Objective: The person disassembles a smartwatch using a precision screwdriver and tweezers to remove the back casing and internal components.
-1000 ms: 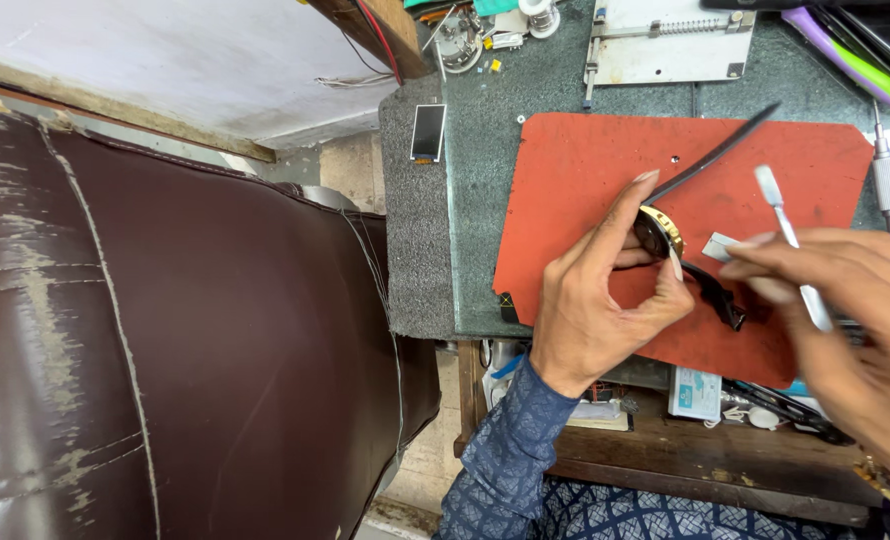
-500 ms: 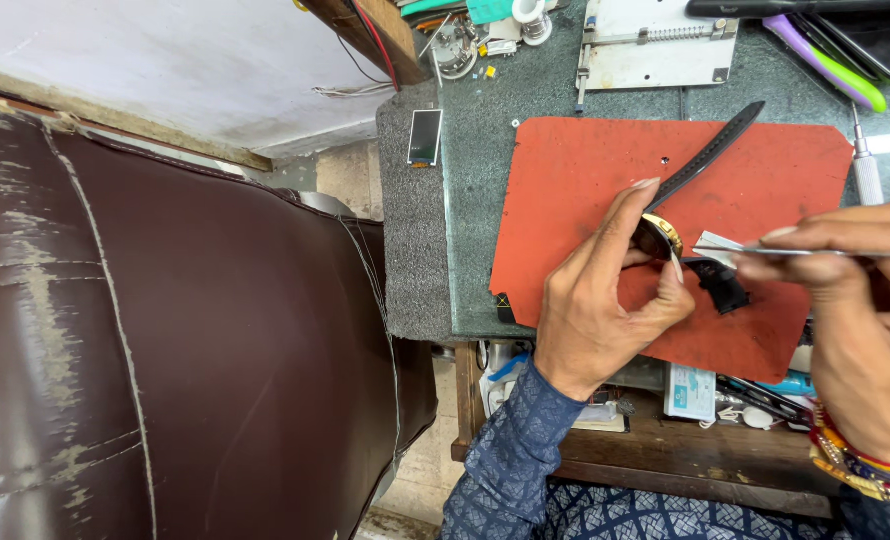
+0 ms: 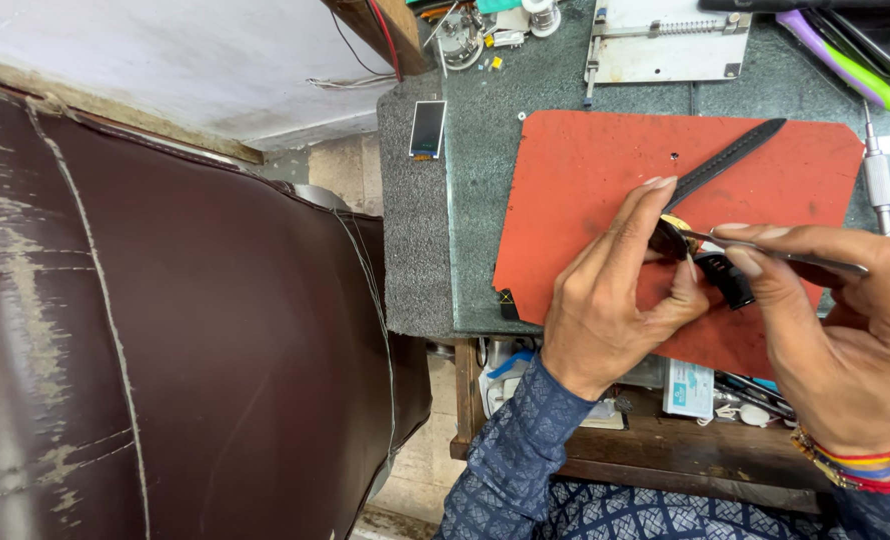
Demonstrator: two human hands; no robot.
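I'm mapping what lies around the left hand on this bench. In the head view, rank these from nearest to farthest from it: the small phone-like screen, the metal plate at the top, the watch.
1. watch: pinched in the left hand, on the red mat.
2. small screen: up and left, at the bench edge.
3. metal plate: farthest, at the top edge.

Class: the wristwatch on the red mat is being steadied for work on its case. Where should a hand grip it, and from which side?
Grip the wristwatch at its case, probably from the near left, as the left hand does. The black strap runs away up-right and is floppy; the right hand brings a thin metal tool from the right, so that side must stay free.
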